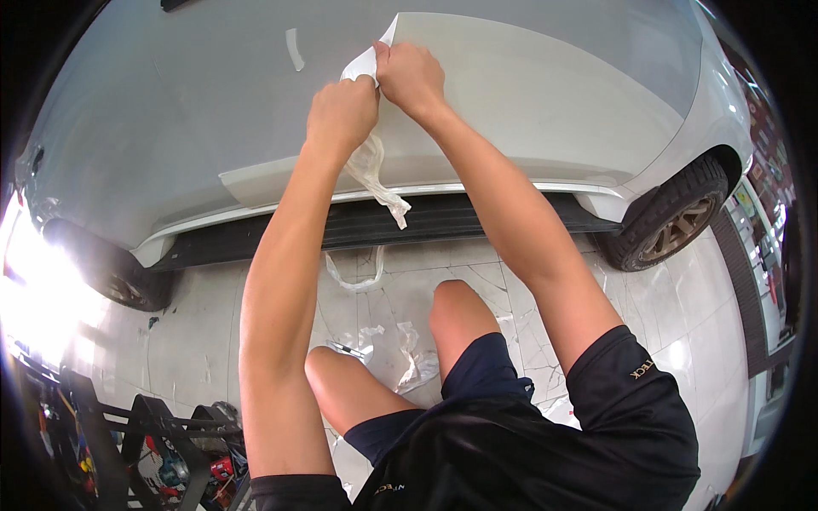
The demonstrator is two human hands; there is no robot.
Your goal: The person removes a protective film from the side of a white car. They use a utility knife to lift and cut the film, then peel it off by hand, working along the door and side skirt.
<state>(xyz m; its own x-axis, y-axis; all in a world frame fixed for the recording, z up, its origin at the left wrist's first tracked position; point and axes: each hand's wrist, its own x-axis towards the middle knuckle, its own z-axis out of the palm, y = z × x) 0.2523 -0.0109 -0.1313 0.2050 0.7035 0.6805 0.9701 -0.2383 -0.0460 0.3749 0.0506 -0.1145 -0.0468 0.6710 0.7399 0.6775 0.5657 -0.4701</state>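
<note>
Both my hands are raised together against the side of a light-coloured vehicle. My left hand is closed in a fist around thin white film. A crumpled, translucent strip hangs below that fist toward the running board. Just up and to the right, my right hand is closed, pinching the film's edge where it lifts off the panel in a pointed fold. Grey surface lies to the left of the fold and a paler panel to its right. My fingertips are mostly hidden.
A small white strip sticks to the grey panel. Below runs a black running board between two wheels, the right tyre showing clearly. Film scraps litter the tiled floor. A black rack with tools stands at lower left.
</note>
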